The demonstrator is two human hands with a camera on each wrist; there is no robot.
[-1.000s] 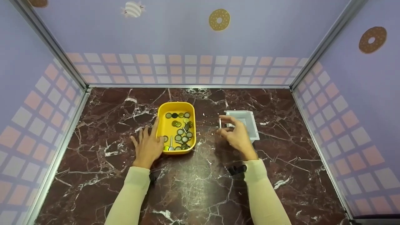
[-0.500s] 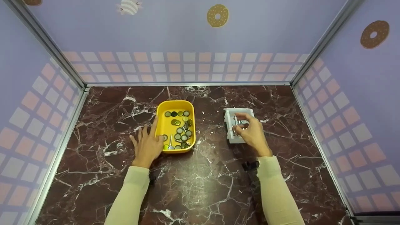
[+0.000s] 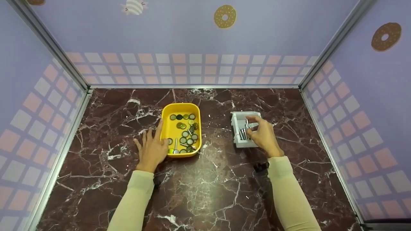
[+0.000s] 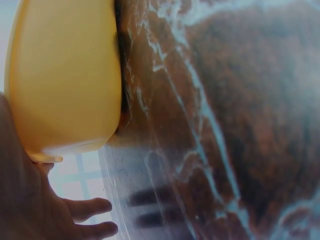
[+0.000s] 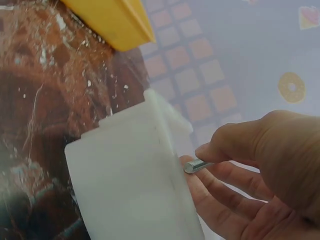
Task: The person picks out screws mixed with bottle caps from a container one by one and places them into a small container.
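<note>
In the head view a yellow tray (image 3: 164, 110) holds several round bottle caps (image 3: 183, 140) and a few slim silver pieces. My left hand (image 3: 151, 152) rests against its left side, fingers spread and straight, thumb over the rim. In the left wrist view the tray wall (image 4: 70, 75) hides that thumb. My right hand (image 3: 264, 136) is over a white bin (image 3: 239, 116), pinching a small silver metal pin (image 3: 247, 123) between thumb and fingers. The pin's round end (image 5: 192, 166) shows in the right wrist view beside the bin's edge. Several similar metal pins (image 3: 243, 134) lie inside the bin.
Both containers stand on a dark red marbled table (image 3: 205, 186), a gap between them. A patterned back wall (image 3: 192, 41) and two side walls in metal frames enclose the table.
My right hand has moved right with the pin, from the gap at the bin's left edge to over the bin. The left hand stays at the yellow tray.
</note>
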